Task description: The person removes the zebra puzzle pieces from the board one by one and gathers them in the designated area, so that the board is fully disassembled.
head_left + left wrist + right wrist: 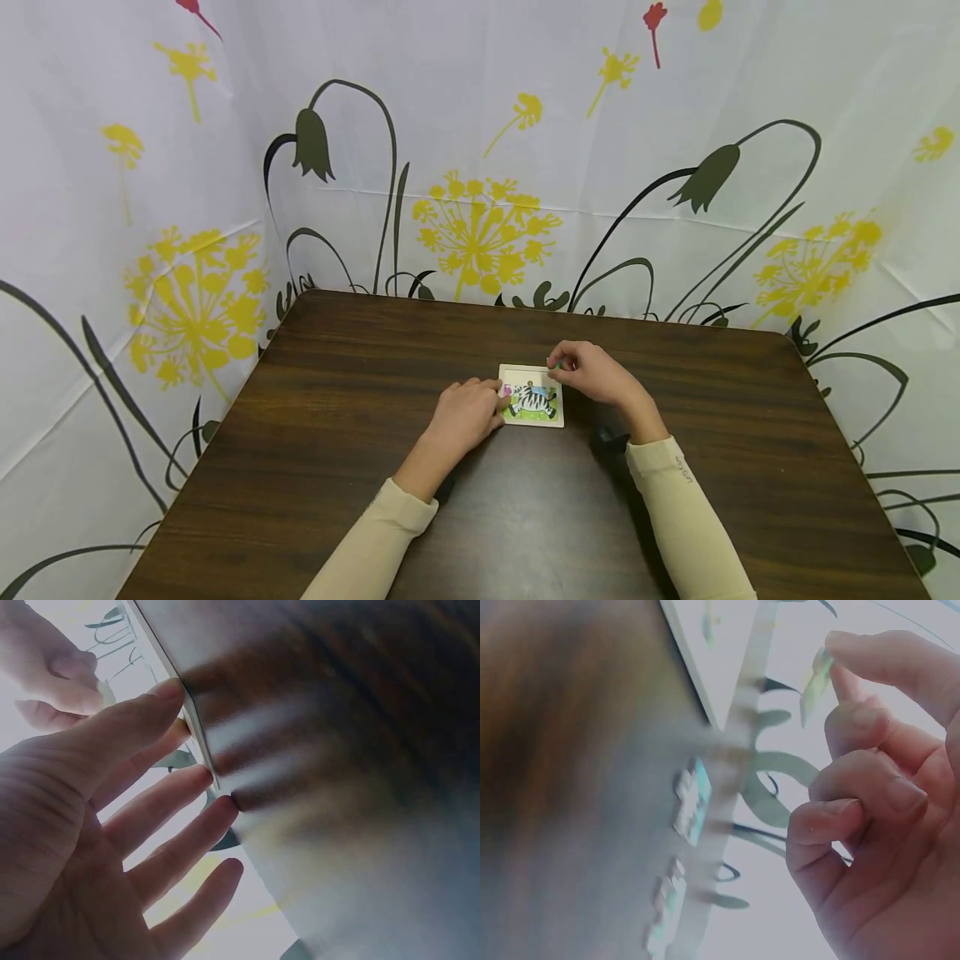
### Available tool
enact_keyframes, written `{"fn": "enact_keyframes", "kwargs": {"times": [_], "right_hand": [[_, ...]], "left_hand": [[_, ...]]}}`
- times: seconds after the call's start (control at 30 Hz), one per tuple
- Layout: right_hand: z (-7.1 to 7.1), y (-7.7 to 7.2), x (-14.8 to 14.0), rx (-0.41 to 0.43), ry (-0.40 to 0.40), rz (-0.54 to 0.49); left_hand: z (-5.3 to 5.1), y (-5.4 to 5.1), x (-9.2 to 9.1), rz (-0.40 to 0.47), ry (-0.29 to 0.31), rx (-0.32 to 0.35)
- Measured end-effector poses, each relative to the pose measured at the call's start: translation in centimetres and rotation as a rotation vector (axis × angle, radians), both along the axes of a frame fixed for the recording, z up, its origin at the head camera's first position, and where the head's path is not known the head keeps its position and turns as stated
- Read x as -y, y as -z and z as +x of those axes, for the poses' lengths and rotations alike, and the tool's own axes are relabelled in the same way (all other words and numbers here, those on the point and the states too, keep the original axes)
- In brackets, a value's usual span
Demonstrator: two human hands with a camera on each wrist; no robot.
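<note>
At the far left and along the back hung a white fabric curtain (450, 50) printed with yellow flower heads and dark green stems. In front of it stood a dark brown wood-grain table (330, 392) with rounded corners.

From the lower left, a cream-coloured long sleeve (371, 542) led to the left hand (467, 412). Its fingers were spread, nearly straight, and touched the left edge of a pale wooden square puzzle board (525, 373). The board lay flat on the table between the two hands, carrying a black-and-white striped zebra picture (532, 404) on green ground; its upper strip showed bare wood.

Just right of the board's top, the right hand (592, 371) pinched a small, thin green puzzle piece (814, 688) between thumb and index finger, the other fingers curled toward the palm. The piece was held clear of the table, near the board's upper right corner. In the right wrist view, a blue-and-white loose piece (694, 802) and a green-and-white loose piece (667, 911) lay on the table, apart from the board. A second cream-coloured sleeve (686, 517) covered the right forearm.
</note>
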State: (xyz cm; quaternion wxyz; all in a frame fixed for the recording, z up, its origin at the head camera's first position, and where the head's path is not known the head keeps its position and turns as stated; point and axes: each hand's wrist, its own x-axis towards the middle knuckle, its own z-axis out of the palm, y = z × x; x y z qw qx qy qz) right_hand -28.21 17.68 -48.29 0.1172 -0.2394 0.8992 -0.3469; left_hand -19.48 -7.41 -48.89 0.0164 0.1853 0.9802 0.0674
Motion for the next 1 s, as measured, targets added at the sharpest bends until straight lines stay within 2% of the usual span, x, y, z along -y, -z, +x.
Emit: {"fn": "enact_keyframes", "kwargs": {"times": [0.13, 0.37, 0.53, 0.67, 0.8, 0.9, 1.0], "right_hand": [[0.0, -0.6, -1.4, -0.04, 0.033, -0.023], [-0.4, -1.1, -4.4, -0.005, 0.072, -0.059], [-0.7, -1.3, -7.3, -0.018, 0.138, -0.057], [-0.6, -1.2, -9.3, -0.004, 0.189, -0.017], [-0.6, -0.9, -10.5, 0.019, 0.214, 0.09], [-0.7, -0.5, -11.0, 0.053, 0.202, 0.181], [-0.8, -0.2, -11.2, 0.091, 0.19, 0.218]], "left_hand": [[0.1, 0.0, 0.0, -0.003, 0.003, -0.011], [0.1, 0.1, -0.1, -0.008, -0.001, -0.031], [0.0, 0.1, 0.0, -0.015, 0.001, -0.057], [0.1, 0.0, 0.0, -0.015, 0.005, -0.061], [0.2, -0.1, 0.0, -0.008, 0.005, -0.062], [0.2, -0.1, -0.1, -0.005, 0.007, -0.061], [0.2, -0.2, -0.1, -0.005, 0.004, -0.062]]}}
